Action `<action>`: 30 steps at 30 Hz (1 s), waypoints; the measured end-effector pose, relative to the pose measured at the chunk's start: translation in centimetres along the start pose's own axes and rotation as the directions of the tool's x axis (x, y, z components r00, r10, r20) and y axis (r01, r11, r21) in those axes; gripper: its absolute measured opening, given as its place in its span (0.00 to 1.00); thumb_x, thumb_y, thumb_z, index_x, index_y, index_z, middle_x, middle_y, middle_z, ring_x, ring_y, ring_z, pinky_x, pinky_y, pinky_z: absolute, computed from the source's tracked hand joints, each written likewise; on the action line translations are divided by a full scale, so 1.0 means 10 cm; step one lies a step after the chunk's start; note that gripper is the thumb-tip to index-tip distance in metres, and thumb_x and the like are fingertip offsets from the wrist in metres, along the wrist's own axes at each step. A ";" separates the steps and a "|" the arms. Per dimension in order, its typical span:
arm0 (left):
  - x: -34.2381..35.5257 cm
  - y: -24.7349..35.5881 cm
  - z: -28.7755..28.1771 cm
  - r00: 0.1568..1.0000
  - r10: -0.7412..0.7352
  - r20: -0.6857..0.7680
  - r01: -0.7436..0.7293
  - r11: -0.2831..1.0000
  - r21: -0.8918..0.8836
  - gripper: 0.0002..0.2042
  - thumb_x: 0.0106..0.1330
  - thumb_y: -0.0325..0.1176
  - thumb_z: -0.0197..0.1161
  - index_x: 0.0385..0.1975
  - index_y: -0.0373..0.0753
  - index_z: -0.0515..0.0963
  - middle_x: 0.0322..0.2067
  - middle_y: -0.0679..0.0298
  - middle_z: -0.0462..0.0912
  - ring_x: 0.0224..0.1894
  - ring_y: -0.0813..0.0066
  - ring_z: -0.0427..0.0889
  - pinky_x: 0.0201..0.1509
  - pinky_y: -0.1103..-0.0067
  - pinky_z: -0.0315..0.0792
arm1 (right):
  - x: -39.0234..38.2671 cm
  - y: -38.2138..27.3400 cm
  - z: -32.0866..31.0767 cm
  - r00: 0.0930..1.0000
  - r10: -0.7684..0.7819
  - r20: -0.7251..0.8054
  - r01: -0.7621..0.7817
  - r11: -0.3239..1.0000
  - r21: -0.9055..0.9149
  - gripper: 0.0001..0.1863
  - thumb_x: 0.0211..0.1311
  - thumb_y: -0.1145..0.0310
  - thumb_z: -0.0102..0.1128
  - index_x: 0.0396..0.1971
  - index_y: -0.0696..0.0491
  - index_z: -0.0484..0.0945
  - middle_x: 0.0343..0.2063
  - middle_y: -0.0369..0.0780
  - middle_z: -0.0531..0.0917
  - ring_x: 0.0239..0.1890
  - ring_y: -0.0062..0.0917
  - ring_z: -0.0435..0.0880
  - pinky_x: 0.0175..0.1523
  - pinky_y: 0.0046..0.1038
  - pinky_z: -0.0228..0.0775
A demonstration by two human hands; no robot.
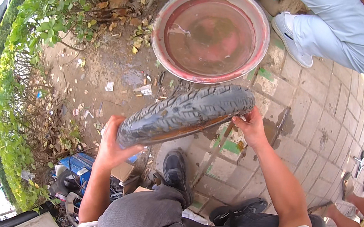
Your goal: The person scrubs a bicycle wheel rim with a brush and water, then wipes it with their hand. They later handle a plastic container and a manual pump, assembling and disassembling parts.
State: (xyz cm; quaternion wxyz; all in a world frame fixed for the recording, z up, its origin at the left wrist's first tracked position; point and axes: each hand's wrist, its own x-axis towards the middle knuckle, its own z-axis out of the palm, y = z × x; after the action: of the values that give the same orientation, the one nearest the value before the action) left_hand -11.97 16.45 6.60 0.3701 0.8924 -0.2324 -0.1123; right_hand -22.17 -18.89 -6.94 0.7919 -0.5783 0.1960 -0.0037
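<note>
A worn black tyre (187, 112) with chunky tread is held at a slant above the paving, with rust-coloured material along its lower inner edge. My left hand (114, 145) grips its left end, fingers behind it and thumb along the bottom. My right hand (251, 125) holds the other end, fingers curled round the underside. Just beyond the tyre sits a wide basin (259, 40) with a red inside and murky water.
Leafy bushes (60, 6) and littered dirt (82, 77) line the left. A tiled pavement (310, 125) stretches right, with tools (360, 160) lying on it. Someone in light trousers (340, 29) is beside the basin; another person's bare legs (359, 205) are at right. Blue boxes (79, 164) lie low left.
</note>
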 end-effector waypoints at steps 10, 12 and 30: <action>-0.19 -0.11 -0.77 0.863 -0.200 -0.463 0.020 0.931 -0.365 0.35 0.44 0.42 0.78 0.49 0.28 0.69 0.40 0.63 0.76 0.42 0.74 0.76 0.50 0.79 0.68 | 0.48 -0.14 1.04 0.932 0.045 0.360 -0.095 0.988 0.123 0.41 0.54 0.81 0.61 0.67 0.52 0.52 0.62 0.36 0.64 0.64 0.23 0.61 0.61 0.27 0.63; -0.16 -0.06 -0.98 0.860 -0.221 -0.460 0.035 0.925 -0.379 0.32 0.48 0.36 0.76 0.51 0.29 0.68 0.42 0.62 0.77 0.43 0.74 0.76 0.52 0.79 0.68 | 0.55 -0.26 1.08 0.913 0.001 0.407 -0.039 0.996 0.084 0.39 0.57 0.74 0.63 0.67 0.53 0.53 0.64 0.39 0.62 0.66 0.25 0.59 0.62 0.30 0.60; 1.41 -0.68 -1.18 0.697 -0.320 -0.642 0.278 0.945 -0.170 0.23 0.48 0.36 0.75 0.38 0.27 0.75 0.33 0.58 0.80 0.31 0.75 0.75 0.39 0.78 0.70 | 0.19 0.08 0.23 0.927 0.211 0.310 -0.096 0.933 -0.347 0.33 0.59 0.61 0.64 0.61 0.56 0.64 0.62 0.41 0.65 0.63 0.30 0.65 0.61 0.34 0.64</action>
State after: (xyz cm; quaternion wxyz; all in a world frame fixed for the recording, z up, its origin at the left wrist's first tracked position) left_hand 6.86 20.79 9.63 0.4314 0.8880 0.0654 0.1452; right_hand -19.86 -16.99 -7.74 0.7050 -0.6755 0.0987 0.1921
